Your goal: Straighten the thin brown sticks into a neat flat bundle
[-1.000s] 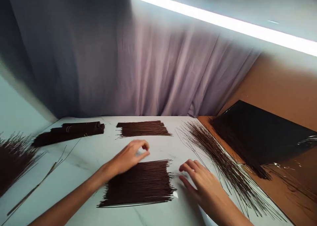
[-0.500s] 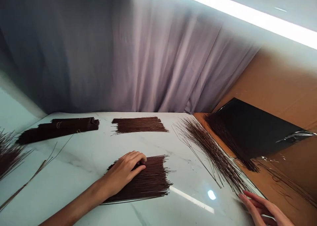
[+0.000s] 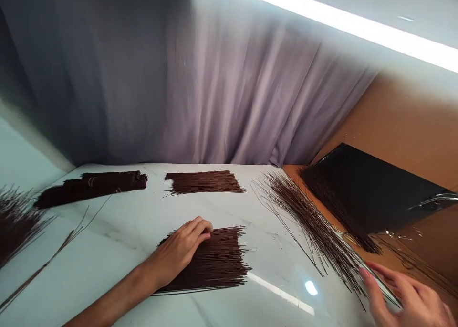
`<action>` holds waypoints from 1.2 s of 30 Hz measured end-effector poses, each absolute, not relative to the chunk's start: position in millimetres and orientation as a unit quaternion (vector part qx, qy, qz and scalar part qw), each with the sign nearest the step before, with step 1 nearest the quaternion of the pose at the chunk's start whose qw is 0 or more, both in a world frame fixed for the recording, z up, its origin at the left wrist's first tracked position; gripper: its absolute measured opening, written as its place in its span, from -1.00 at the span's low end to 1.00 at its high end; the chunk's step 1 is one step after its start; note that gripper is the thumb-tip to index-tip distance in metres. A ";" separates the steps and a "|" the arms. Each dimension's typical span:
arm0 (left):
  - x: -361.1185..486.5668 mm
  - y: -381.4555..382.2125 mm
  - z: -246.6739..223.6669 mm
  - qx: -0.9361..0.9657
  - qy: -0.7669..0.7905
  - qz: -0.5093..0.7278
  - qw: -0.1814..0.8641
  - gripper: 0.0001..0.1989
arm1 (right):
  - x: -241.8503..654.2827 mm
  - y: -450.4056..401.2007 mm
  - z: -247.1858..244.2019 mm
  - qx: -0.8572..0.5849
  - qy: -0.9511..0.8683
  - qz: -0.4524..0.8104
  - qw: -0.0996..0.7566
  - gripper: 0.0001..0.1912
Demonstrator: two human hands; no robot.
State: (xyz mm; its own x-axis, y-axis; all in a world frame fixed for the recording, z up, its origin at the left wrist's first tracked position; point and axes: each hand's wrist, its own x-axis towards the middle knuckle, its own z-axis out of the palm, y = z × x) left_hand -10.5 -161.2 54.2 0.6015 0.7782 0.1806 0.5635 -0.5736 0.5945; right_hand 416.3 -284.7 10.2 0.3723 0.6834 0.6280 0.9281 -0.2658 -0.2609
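My left hand (image 3: 182, 246) rests on the left part of a flat pile of thin brown sticks (image 3: 222, 260) at the middle of the table. Its fingers are curled and close together, and what lies under them is hidden. At the lower right, my right hand (image 3: 411, 293) is at the near end of a long loose bundle of brown sticks (image 3: 311, 217). Thumb and forefinger come together around some stick ends there. A few single sticks stray out from the bundle's left side.
A smaller flat stick pile (image 3: 205, 181) lies farther back. Dark tied bundles (image 3: 96, 186) are at the back left, with loose sticks (image 3: 17, 226) at the left edge. Right of the white table (image 3: 136, 265) lies a black sheet (image 3: 386, 188). A curtain (image 3: 232, 88) hangs behind.
My right hand has come farther into view and its thumb and forefinger have drawn closer on the bundle's end. My left hand stays on the pile. The view has shifted slightly.
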 end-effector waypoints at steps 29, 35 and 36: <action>-16.1 -194.6 14.5 0.544 0.433 0.446 0.564 -0.62 | 223.8 -17.8 25.0 -0.471 -0.854 -0.131 0.179 -0.87; -14.8 -191.9 25.6 0.471 0.415 0.465 0.624 -0.54 | 231.2 -87.2 44.1 -0.476 -0.813 -0.097 0.322 -0.80; -14.1 -192.3 28.9 0.462 0.416 0.466 0.629 -0.54 | 226.4 -107.9 43.7 -0.475 -0.806 -0.086 0.343 -0.83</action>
State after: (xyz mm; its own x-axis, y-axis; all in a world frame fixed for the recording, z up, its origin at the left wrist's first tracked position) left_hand -14.1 -192.3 28.9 0.2186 0.9714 -0.0924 -0.2016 0.1376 0.9698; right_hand 226.4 -107.9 43.7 -0.3143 0.7064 0.6342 0.8240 0.5347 -0.1873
